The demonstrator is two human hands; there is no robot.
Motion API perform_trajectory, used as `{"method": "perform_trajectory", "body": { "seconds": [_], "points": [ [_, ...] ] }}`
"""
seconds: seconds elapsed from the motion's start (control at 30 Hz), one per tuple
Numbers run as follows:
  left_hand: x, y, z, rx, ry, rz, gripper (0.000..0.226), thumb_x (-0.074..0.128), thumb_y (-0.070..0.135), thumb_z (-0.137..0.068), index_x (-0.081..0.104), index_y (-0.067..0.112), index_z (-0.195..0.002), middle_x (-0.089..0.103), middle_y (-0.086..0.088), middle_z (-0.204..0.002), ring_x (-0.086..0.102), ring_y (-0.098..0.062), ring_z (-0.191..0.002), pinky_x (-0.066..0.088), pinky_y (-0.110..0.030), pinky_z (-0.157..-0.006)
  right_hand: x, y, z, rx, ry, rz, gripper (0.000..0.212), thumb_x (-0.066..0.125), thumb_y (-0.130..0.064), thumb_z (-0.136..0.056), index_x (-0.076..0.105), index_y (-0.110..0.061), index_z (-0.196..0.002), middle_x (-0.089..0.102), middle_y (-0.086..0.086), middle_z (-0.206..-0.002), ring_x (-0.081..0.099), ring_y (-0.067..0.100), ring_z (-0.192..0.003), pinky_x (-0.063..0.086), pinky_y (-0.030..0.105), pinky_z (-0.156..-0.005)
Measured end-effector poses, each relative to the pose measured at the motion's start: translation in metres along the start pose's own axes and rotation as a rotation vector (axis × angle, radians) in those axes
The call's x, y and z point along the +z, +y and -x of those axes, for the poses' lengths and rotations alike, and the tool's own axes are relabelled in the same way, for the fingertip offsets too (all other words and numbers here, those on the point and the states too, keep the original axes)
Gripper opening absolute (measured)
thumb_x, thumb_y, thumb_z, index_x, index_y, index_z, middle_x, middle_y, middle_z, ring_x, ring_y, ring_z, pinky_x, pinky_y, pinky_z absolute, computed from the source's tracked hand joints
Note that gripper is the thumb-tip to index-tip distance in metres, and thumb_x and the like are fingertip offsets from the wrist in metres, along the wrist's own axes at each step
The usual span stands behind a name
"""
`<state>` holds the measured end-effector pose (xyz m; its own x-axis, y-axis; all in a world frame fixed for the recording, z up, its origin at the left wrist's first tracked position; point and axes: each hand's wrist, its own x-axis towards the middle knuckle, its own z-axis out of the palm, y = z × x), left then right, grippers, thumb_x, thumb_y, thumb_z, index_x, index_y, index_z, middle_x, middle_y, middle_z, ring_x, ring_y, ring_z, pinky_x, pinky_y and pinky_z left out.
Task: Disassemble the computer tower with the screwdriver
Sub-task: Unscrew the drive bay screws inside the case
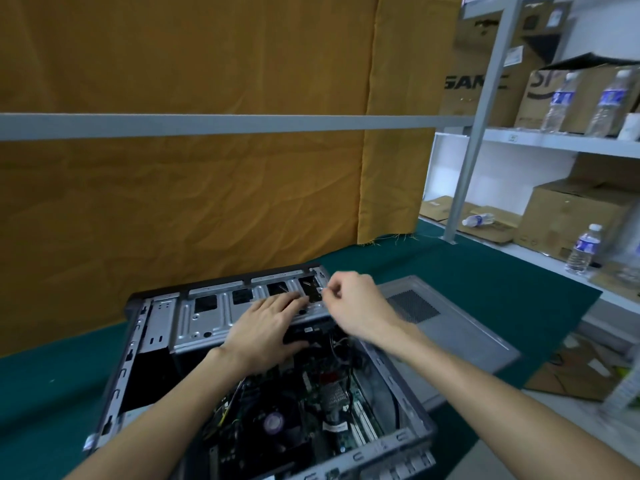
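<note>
The left hand lies flat with straight, spread fingers pressed on the metal drive cage of the open computer tower, its thumb hooked over the cage's near edge. The right hand hovers at the cage's far right corner with fingers curled and thumb and forefinger pinched together; whether something small sits between them is too blurred to tell. The tower lies on its side on the green mat, its interior facing up: a round fan, a finned heatsink and loose cables sit below the hands, and both forearms cross over the board, hiding part of it. The removed grey side panel lies just right of the tower. An orange curtain hangs behind, crossed by a grey rail. To the right, white shelves hold cardboard boxes and water bottles
</note>
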<state>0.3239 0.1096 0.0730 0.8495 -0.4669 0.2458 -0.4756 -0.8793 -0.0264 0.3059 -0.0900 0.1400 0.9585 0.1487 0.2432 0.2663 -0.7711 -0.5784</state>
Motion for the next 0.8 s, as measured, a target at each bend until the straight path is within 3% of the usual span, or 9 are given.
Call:
{"method": "perform_trajectory", "body": {
  "seconds": [0.07,0.17,0.23,0.27,0.33,0.47,0.57,0.67,0.8],
  "points": [
    [0.001,0.001,0.001,0.006,-0.006,-0.024,0.078,0.046,0.065,-0.096,0.017,0.03,-0.16,0.021,0.006,-0.166,0.029,-0.018,-0.15,0.022,-0.036,-0.121,0.007,-0.018,0.022,0.054,-0.131,0.167,0.017,0.053,-0.021,-0.099,0.063,-0.01,-0.093,0.066,0.008,-0.093,0.063,0.023,-0.071,0.056,0.039,-0.064],
    [0.001,0.004,0.003,0.009,-0.011,-0.032,0.074,0.039,0.063,-0.1,0.016,0.027,-0.161,0.019,0.003,-0.168,0.03,-0.02,-0.15,0.02,-0.035,-0.122,0.021,-0.03,0.043,0.189,-0.199,0.33,0.025,0.053,-0.02,-0.097,0.055,-0.003,-0.116,0.06,0.013,-0.109,0.056,0.027,-0.078,0.045,0.033,-0.057],
    [-0.001,0.005,0.004,0.012,-0.02,-0.044,0.074,0.037,0.062,-0.101,0.016,0.025,-0.162,0.019,0.001,-0.168,0.032,-0.021,-0.149,0.02,-0.035,-0.122,0.026,-0.03,0.046,0.281,-0.265,0.283,0.037,0.05,-0.023,-0.098,0.05,0.0,-0.127,0.059,0.015,-0.113,0.057,0.027,-0.083,0.043,0.032,-0.063],
    [-0.001,0.006,0.005,0.012,-0.02,-0.046,0.074,0.038,0.062,-0.101,0.017,0.024,-0.161,0.02,0.0,-0.168,0.033,-0.022,-0.148,0.021,-0.035,-0.122,0.027,-0.029,0.046,0.315,-0.291,0.218,0.033,0.047,-0.023,-0.098,0.052,-0.002,-0.123,0.061,0.015,-0.114,0.059,0.026,-0.085,0.043,0.032,-0.065],
    [-0.001,0.007,0.005,0.009,-0.005,-0.05,0.074,0.039,0.061,-0.101,0.019,0.023,-0.161,0.021,-0.001,-0.167,0.035,-0.022,-0.147,0.024,-0.035,-0.122,0.029,-0.02,0.041,0.395,-0.294,0.02,0.027,0.041,-0.02,-0.098,0.057,-0.003,-0.114,0.068,0.017,-0.103,0.065,0.025,-0.081,0.047,0.032,-0.065],
    [-0.001,0.007,0.005,0.011,0.005,-0.048,0.073,0.037,0.061,-0.101,0.018,0.023,-0.161,0.021,-0.001,-0.167,0.035,-0.021,-0.147,0.024,-0.034,-0.122,0.047,-0.011,0.026,0.626,-0.199,-0.496,0.035,0.03,-0.017,-0.106,0.046,-0.004,-0.134,0.066,0.021,-0.083,0.063,0.026,-0.062,0.046,0.029,-0.054],
    [0.001,0.005,0.004,0.012,0.013,-0.045,0.073,0.037,0.061,-0.102,0.018,0.023,-0.161,0.02,-0.001,-0.167,0.034,-0.02,-0.148,0.024,-0.034,-0.123,0.062,-0.013,0.016,0.737,-0.106,-0.685,0.038,0.028,-0.018,-0.106,0.052,-0.01,-0.134,0.057,0.011,-0.065,0.052,0.019,-0.045,0.037,0.023,-0.045],
    [0.003,0.005,0.004,0.011,0.028,-0.05,0.074,0.036,0.062,-0.101,0.017,0.023,-0.161,0.019,0.0,-0.168,0.031,-0.019,-0.149,0.022,-0.032,-0.123,0.068,-0.011,0.01,0.799,-0.078,-0.83,0.04,0.027,-0.019,-0.107,0.053,-0.011,-0.136,0.052,0.007,-0.06,0.048,0.016,-0.041,0.036,0.021,-0.042],
    [0.006,0.005,0.002,0.007,0.033,-0.039,0.072,0.037,0.059,-0.102,0.016,0.024,-0.161,0.019,0.001,-0.168,0.029,-0.018,-0.15,0.019,-0.031,-0.123,0.073,-0.008,0.013,0.798,-0.021,-0.856,0.029,0.031,-0.022,-0.108,0.057,-0.009,-0.103,0.051,0.003,-0.049,0.042,0.015,-0.035,0.035,0.021,-0.039]
  ]
}}
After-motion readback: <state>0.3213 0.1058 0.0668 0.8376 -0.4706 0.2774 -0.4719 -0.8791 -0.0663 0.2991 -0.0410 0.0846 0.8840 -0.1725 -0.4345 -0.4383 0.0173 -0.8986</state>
